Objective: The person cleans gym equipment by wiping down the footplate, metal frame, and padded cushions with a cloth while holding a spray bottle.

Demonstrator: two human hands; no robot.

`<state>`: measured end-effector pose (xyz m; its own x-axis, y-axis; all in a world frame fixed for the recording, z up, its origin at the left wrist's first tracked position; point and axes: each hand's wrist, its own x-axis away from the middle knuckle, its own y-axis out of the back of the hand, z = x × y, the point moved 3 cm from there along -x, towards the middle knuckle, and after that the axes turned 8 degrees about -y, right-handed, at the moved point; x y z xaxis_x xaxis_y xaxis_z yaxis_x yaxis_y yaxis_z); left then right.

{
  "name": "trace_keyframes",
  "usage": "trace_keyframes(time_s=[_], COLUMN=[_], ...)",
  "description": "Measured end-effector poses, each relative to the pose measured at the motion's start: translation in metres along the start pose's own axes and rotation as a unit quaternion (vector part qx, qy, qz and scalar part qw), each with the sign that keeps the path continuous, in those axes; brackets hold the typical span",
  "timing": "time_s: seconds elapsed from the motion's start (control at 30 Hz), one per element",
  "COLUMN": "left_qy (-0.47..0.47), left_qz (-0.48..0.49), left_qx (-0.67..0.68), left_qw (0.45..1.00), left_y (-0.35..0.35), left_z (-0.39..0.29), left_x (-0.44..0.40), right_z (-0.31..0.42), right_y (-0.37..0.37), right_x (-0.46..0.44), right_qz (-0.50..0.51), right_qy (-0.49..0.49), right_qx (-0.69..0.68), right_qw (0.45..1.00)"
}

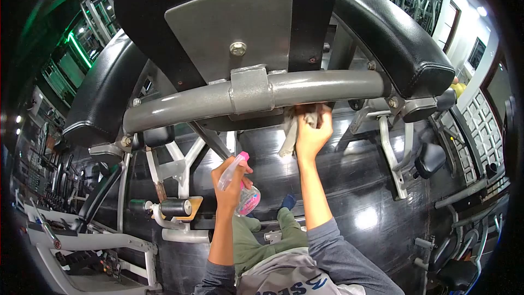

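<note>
My left hand [232,177] is wrapped round a clear spray bottle [249,201] with a pink nozzle and a pink label, held below the machine's bar. A light grey cloth [290,134] hangs from my right hand [316,131], whose fingers press it at the underside of the curved grey metal bar [333,86]. Part of the cloth and the fingertips are hidden beneath the bar. Above the bar is a black backrest panel with a grey metal plate [234,27] and a bolt.
Black padded arms stand at the left [103,87] and right [398,38] of the bar. Other gym machines with light frames [390,153] surround me on the dark, shiny floor [355,186]. A roller pad [176,206] is at the lower left.
</note>
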<state>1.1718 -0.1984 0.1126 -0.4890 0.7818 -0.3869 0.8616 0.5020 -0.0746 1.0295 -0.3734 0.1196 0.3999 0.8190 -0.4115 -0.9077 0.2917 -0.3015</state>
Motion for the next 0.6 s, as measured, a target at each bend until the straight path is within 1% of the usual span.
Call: trace_keyframes(time_s=[0.03,0.1,0.13,0.17,0.23,0.27,0.3,0.37,0.4,0.47,0.5,0.57,0.6], left_qy=[0.007,0.002,-0.004,-0.004,-0.008,-0.009,-0.006,-0.001,-0.001,0.001,0.004,0.009,0.007], left_qz=[-0.002,-0.003,-0.005,-0.003,-0.005,-0.005,-0.001,0.004,0.003,0.003,0.002,0.001,0.003], left_qx=[-0.003,-0.001,0.002,0.002,0.001,0.001,-0.001,-0.003,-0.004,-0.004,-0.004,-0.002,0.002], left_qw=[1.000,1.000,1.000,1.000,1.000,1.000,1.000,1.000,1.000,1.000,1.000,1.000,1.000], left_y=[-0.001,-0.001,-0.001,-0.002,-0.003,-0.003,-0.004,-0.006,-0.007,-0.009,-0.009,-0.009,-0.010], left_z=[0.000,0.001,0.002,0.002,0.003,0.002,0.003,0.002,0.001,0.001,0.001,0.003,0.003], left_x=[0.000,0.000,0.000,-0.001,0.000,0.000,0.000,0.000,0.000,0.000,-0.001,-0.002,-0.002], right_z=[0.008,0.017,0.014,0.005,-0.031,-0.050,-0.053,-0.061,-0.052,-0.024,-0.009,0.014,0.014], right_y=[-0.003,-0.003,-0.001,0.001,0.006,0.011,0.013,0.017,0.017,0.015,0.013,0.009,0.010], right_x=[-0.008,-0.018,-0.017,-0.014,-0.006,0.002,0.008,0.012,0.007,-0.009,-0.016,-0.026,-0.029], right_qz=[-0.001,-0.015,-0.011,-0.012,-0.039,-0.034,-0.012,0.004,0.004,-0.006,-0.006,0.000,-0.013], right_qy=[-0.001,0.033,0.044,0.045,-0.023,-0.035,-0.061,-0.096,-0.096,-0.009,-0.009,0.000,0.016], right_qx=[0.001,-0.053,-0.021,-0.021,-0.053,-0.034,0.018,-0.015,-0.015,0.000,0.001,-0.120,-0.080], right_qw=[1.000,0.998,0.999,0.999,0.998,0.998,0.998,0.995,0.995,1.000,1.000,0.993,0.997])
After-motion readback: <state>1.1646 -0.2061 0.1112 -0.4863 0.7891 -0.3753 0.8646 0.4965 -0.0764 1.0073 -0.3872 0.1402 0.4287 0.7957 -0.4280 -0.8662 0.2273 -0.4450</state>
